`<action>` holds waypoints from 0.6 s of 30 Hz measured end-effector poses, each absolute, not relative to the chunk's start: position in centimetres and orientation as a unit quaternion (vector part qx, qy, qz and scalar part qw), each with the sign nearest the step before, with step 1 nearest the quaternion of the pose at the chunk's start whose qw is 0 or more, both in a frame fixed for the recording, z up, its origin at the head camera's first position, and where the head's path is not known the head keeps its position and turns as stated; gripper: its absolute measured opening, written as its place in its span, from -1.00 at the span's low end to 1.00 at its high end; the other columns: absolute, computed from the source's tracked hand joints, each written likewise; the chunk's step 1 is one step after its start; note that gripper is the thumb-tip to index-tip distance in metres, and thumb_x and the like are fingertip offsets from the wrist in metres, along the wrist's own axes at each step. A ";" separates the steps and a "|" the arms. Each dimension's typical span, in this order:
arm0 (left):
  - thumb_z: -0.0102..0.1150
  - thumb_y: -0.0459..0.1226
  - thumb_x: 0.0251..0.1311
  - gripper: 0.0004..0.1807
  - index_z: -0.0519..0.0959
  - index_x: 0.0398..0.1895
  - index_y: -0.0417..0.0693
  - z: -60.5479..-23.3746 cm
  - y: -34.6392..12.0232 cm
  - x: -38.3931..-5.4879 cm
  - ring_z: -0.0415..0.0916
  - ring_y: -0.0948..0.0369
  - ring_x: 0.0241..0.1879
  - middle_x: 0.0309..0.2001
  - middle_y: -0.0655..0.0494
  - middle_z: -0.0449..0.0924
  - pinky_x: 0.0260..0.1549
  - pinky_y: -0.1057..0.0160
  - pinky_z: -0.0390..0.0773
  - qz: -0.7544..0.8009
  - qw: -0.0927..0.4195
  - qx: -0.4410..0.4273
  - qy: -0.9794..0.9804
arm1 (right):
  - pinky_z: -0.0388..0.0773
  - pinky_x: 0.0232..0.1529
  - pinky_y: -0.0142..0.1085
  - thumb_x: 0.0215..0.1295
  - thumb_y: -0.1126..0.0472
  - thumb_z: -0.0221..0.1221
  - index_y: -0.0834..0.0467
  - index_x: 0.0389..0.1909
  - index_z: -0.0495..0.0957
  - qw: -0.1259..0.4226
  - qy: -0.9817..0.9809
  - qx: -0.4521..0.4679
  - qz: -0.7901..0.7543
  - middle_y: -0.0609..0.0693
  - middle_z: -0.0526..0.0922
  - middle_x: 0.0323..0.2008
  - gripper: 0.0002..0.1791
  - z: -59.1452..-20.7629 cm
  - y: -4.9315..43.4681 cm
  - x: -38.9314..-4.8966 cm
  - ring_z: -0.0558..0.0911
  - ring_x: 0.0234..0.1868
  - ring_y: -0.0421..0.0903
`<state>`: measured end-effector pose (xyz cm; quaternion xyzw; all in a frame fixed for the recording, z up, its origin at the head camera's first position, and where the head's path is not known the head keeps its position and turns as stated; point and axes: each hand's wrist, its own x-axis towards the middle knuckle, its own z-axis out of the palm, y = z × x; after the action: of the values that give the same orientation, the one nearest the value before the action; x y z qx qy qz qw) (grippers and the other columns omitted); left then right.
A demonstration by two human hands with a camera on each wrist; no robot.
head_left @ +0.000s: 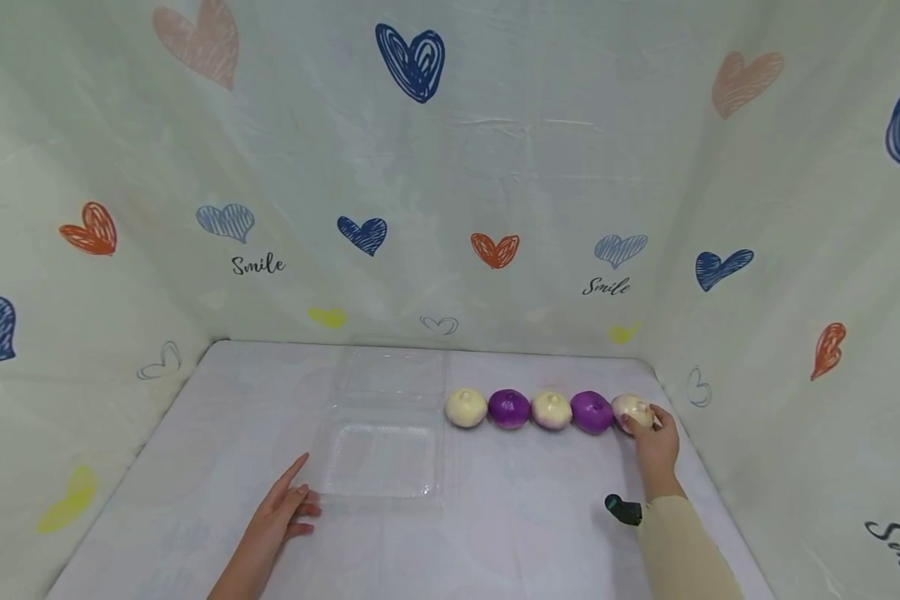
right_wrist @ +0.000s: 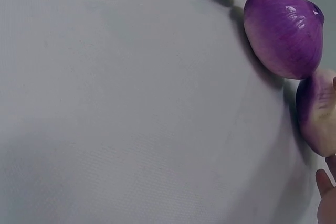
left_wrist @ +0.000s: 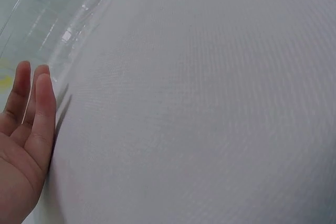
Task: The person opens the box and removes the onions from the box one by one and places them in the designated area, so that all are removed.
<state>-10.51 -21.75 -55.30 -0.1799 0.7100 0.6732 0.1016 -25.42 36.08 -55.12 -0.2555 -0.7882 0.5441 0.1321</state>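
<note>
Several onions stand in a touching row, white and purple by turns. My right hand point(head_left: 657, 437) grips the rightmost one, a whitish onion point(head_left: 632, 410) with a purple side, while it sits at the row's end. Beside it is a purple onion point(right_wrist: 285, 32); further left come a white onion point(head_left: 551, 410), another purple onion point(head_left: 509, 408) and a white onion point(head_left: 467, 407). My left hand point(head_left: 276, 515) holds nothing, its fingers extended and slightly spread, near the left edge of a clear plastic box point(head_left: 381, 462). The box's lid point(head_left: 393, 372) lies folded back behind it.
A white cloth covers the table point(head_left: 525, 533). Heart-printed curtains point(head_left: 495, 167) enclose its back and sides. A dark strap-like piece point(head_left: 623, 509) sticks out beside the right sleeve point(head_left: 682, 550).
</note>
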 end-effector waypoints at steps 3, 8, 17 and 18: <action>-0.12 -0.15 0.50 -0.40 0.03 0.54 0.15 -55.0 -21.9 -10.6 0.53 0.12 -0.14 -0.11 -0.07 0.51 -0.22 0.18 0.60 0.673 0.098 -0.170 0.713 | 0.25 0.29 0.04 0.29 0.25 0.24 0.32 0.43 0.13 0.131 -0.791 -0.256 0.540 0.32 0.16 0.41 -0.24 -54.9 36.2 -25.5 0.21 0.34 0.26; -0.14 -0.19 0.51 -0.42 0.05 0.53 0.08 -54.5 -22.5 -10.9 0.55 0.12 -0.16 -0.11 -0.08 0.54 -0.24 0.18 0.61 0.666 0.085 -0.157 0.724 | 0.17 0.32 0.10 0.27 0.21 0.26 0.33 0.41 0.17 0.138 -0.807 -0.245 0.520 0.34 0.17 0.40 -0.24 -54.4 36.6 -25.7 0.16 0.37 0.30; -0.20 -0.23 0.53 -0.48 0.09 0.48 -0.10 -53.6 -24.8 -10.7 0.55 0.19 -0.17 -0.01 -0.18 0.51 -0.22 0.21 0.60 0.629 0.067 -0.124 0.764 | 0.16 0.31 0.14 0.24 0.25 0.29 0.35 0.36 0.24 0.143 -0.831 -0.180 0.507 0.37 0.15 0.40 -0.29 -52.6 35.6 -24.8 0.18 0.36 0.33; -0.19 -0.22 0.53 -0.48 0.09 0.48 -0.12 -53.4 -25.1 -10.7 0.55 0.21 -0.17 0.02 -0.20 0.50 -0.21 0.22 0.60 0.623 0.064 -0.122 0.770 | 0.15 0.31 0.14 0.24 0.26 0.29 0.35 0.35 0.24 0.142 -0.834 -0.170 0.505 0.38 0.15 0.39 -0.30 -52.3 35.3 -24.7 0.18 0.36 0.34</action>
<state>-10.74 -25.12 -53.42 -0.1219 0.7702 0.6227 0.0642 -24.68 35.33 -52.26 -0.1703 -0.8340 0.5053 0.1420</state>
